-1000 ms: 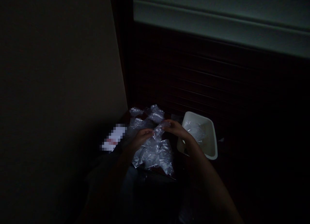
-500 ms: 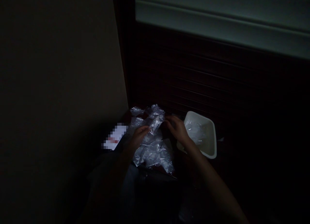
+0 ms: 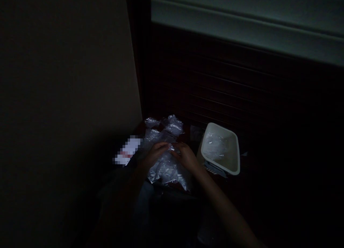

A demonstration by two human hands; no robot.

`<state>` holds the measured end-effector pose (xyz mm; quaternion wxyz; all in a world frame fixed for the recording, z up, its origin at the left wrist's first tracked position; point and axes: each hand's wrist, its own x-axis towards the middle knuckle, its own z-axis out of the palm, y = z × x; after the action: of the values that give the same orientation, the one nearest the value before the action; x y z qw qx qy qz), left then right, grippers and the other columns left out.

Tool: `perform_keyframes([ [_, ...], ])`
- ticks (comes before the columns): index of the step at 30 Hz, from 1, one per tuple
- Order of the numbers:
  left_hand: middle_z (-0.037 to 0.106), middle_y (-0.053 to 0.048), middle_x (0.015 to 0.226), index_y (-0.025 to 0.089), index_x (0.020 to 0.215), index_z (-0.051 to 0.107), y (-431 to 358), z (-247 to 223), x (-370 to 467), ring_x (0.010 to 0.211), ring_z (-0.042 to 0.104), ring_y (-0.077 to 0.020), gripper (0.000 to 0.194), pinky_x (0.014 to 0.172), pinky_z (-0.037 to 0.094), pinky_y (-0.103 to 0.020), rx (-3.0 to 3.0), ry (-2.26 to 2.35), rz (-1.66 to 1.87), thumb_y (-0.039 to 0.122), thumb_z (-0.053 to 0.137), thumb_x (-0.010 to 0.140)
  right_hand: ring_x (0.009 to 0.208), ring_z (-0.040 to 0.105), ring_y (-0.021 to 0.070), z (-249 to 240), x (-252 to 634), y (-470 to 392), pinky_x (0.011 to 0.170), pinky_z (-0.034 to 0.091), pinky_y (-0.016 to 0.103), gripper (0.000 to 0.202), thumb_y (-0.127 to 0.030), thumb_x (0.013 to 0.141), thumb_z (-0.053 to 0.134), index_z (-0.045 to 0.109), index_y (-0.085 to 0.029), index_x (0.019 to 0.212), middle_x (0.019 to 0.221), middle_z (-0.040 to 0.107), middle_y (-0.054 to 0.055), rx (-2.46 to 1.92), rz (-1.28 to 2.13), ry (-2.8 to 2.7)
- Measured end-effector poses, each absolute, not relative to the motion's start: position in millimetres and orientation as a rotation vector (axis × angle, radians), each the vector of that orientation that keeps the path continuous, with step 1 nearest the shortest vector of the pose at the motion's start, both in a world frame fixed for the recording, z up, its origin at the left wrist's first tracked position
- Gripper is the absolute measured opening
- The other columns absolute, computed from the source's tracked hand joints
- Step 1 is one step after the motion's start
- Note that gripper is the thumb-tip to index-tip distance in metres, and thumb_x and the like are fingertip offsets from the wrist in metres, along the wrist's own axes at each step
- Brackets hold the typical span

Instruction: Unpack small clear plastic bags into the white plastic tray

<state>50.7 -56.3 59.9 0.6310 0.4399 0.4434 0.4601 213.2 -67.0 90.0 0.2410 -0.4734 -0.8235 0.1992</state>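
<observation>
Both of my hands meet over a spread of crinkled clear plastic bags [image 3: 168, 169]. My left hand [image 3: 156, 153] pinches one side of a small clear plastic bag [image 3: 171, 147], and my right hand [image 3: 185, 155] grips its other side. Only a bright bit of that bag shows between the fingertips; the rest is hidden or too dark to make out. More clear bags [image 3: 173, 125] lie just beyond my hands. To the right stands a pale plastic bin [image 3: 235, 151] with some clear plastic [image 3: 215, 146] inside.
A blurred-out bright rectangle [image 3: 128, 150] lies left of the bags. A pale wall [image 3: 80, 79] rises on the left. Dark slatted panelling [image 3: 223, 83] stands behind, under a light ledge [image 3: 242, 33]. The scene is very dim.
My right hand has moved left and nearer, away from the bin, to meet my left hand. The bag between them, spread out before, is now bunched small at the fingertips.
</observation>
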Motion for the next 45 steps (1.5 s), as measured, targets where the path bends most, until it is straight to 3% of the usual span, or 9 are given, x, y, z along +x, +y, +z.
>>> perform_keyframes([
  [9, 0.068, -0.007, 0.09, 0.017, 0.079, 0.069, -55.8, 51.4, 52.5, 0.093, 0.059, -0.0227, 0.025, 0.083, 0.042, -0.031, 0.931, 0.988, 1.064, 0.033, 0.071, 0.061, 0.088, 0.064, 0.0218, 85.0, 212.9, -65.6, 0.078, 0.045, 0.031, 0.029, -0.027, 0.084, 0.048, 0.064, -0.017, 0.107, 0.102, 0.068, 0.011, -1.329, 0.808, -2.116],
  [12, 0.067, -0.007, 0.093, 0.017, 0.088, 0.067, -54.3, 51.5, 51.0, 0.095, 0.059, -0.0231, 0.031, 0.084, 0.042, -0.032, 0.918, 0.935, 1.05, 0.033, 0.071, 0.062, 0.083, 0.064, 0.0214, 80.8, 216.7, -61.7, 0.074, 0.045, 0.03, 0.027, -0.027, 0.083, 0.048, 0.065, -0.016, 0.101, 0.096, 0.069, 0.01, -1.374, 0.84, -2.066],
  [16, 0.065, -0.007, 0.095, 0.017, 0.094, 0.063, -51.5, 53.1, 47.1, 0.094, 0.06, -0.0235, 0.036, 0.081, 0.044, -0.032, 0.838, 0.988, 1.09, 0.033, 0.071, 0.062, 0.072, 0.061, 0.0183, 76.6, 223.6, -56.2, 0.064, 0.044, 0.027, 0.025, -0.034, 0.08, 0.051, 0.065, -0.014, 0.086, 0.082, 0.068, 0.007, -1.439, 0.984, -1.873],
  [19, 0.061, -0.007, 0.109, 0.019, 0.094, 0.061, -48.6, 50.8, 45.0, 0.105, 0.056, -0.0232, 0.035, 0.088, 0.043, -0.033, 0.787, 1.021, 1.223, 0.034, 0.069, 0.064, 0.066, 0.056, 0.0147, 77.2, 226.7, -53.8, 0.06, 0.042, 0.025, 0.029, -0.041, 0.076, 0.054, 0.062, -0.013, 0.077, 0.073, 0.064, 0.004, -1.39, 1.154, -1.724],
  [23, 0.051, -0.009, 0.128, 0.021, 0.109, 0.057, -48.4, 46.2, 46.1, 0.121, 0.044, -0.0235, 0.043, 0.1, 0.034, -0.037, 0.769, 0.892, 1.215, 0.037, 0.064, 0.07, 0.061, 0.052, 0.0116, 79.0, 226.0, -52.4, 0.058, 0.04, 0.024, 0.031, -0.044, 0.072, 0.059, 0.059, -0.013, 0.073, 0.068, 0.059, 0.001, -1.315, 1.33, -1.661],
  [27, 0.054, -0.01, 0.125, 0.021, 0.117, 0.054, -57.2, 50.8, 49.1, 0.118, 0.047, -0.0283, 0.056, 0.099, 0.033, -0.043, 0.826, 0.758, 1.004, 0.03, 0.07, 0.065, 0.062, 0.051, 0.0107, 76.9, 224.7, -51.4, 0.059, 0.039, 0.023, 0.029, -0.042, 0.071, 0.06, 0.06, -0.013, 0.073, 0.069, 0.058, 0.001, -1.239, 1.437, -1.704],
  [33, 0.064, -0.008, 0.107, 0.018, 0.101, 0.062, -61.6, 51.4, 51.0, 0.107, 0.055, -0.0298, 0.041, 0.092, 0.039, -0.039, 0.883, 0.78, 0.939, 0.027, 0.072, 0.062, 0.064, 0.052, 0.0114, 76.6, 230.7, -50.4, 0.064, 0.042, 0.026, 0.031, -0.043, 0.073, 0.059, 0.062, -0.012, 0.076, 0.071, 0.06, 0.002, -1.18, 1.479, -1.773],
  [40, 0.044, -0.005, 0.137, 0.026, 0.114, 0.058, -55.6, 47.8, 48.7, 0.131, 0.03, -0.0253, 0.056, 0.103, 0.03, -0.037, 0.934, 0.729, 1.045, 0.016, 0.071, 0.061, 0.063, 0.053, 0.0124, 88.1, 229.8, -54.8, 0.062, 0.043, 0.026, 0.036, -0.047, 0.077, 0.054, 0.064, -0.013, 0.078, 0.071, 0.061, 0.002, -1.209, 1.463, -1.902],
  [45, 0.057, -0.006, 0.123, 0.023, 0.106, 0.064, -60.0, 57.8, 48.6, 0.122, 0.044, -0.0266, 0.044, 0.099, 0.035, -0.036, 0.961, 0.667, 1.006, 0.022, 0.069, 0.062, 0.066, 0.055, 0.0127, 85.9, 229.1, -54.3, 0.064, 0.044, 0.026, 0.036, -0.047, 0.078, 0.053, 0.064, -0.013, 0.082, 0.075, 0.063, 0.003, -1.182, 1.457, -1.903],
])
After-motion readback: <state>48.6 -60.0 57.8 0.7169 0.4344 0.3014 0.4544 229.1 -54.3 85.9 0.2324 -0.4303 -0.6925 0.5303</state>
